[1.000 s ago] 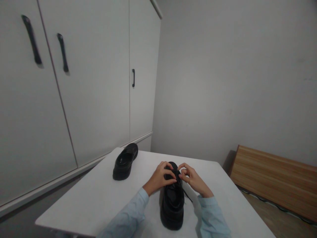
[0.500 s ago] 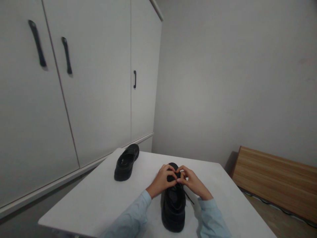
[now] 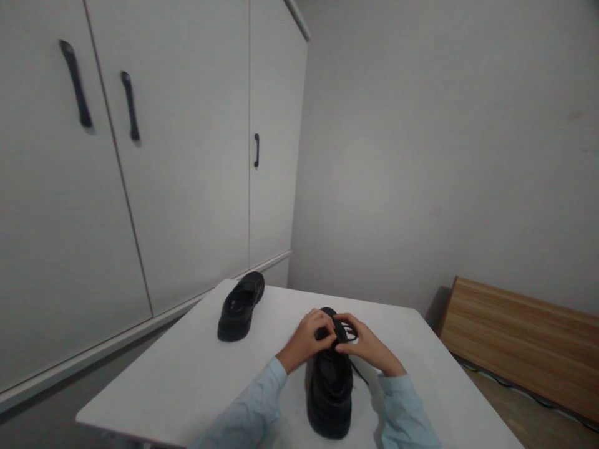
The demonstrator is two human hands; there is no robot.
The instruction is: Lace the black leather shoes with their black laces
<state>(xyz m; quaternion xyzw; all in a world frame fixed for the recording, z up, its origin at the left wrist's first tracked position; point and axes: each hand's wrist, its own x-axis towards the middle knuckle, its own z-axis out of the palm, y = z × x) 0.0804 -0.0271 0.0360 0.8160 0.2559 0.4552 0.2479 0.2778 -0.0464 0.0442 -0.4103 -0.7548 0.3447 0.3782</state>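
Note:
A black lace-up shoe [image 3: 329, 399] stands on the white table in front of me, its heel toward me and toe pointing away. My left hand [image 3: 309, 338] is over the left side of its lacing, thumb and index finger pinched on the black shoelace. On the other side my right hand [image 3: 369, 349] curves its thumb and fingers around the lacing, with dark loops of shoelace [image 3: 350, 332] showing between them. One loose lace end [image 3: 359, 373] trails down the shoe's right side onto the table. The fingers partly cover the knot area.
A second black shoe [image 3: 241, 307] sits at the table's far left, toe pointing away. The white tabletop [image 3: 196, 380] reaches toward a white cabinet [image 3: 187, 187] on the left. At the right, a wood-grain board [image 3: 519, 343] leans near the grey wall, with a cable [image 3: 524, 394] below it.
My right hand's thumb and index finger have moved apart from the left fingertips, and lace loops now show inside its grasp. The left hand stays nearly in place. The view shifts slightly.

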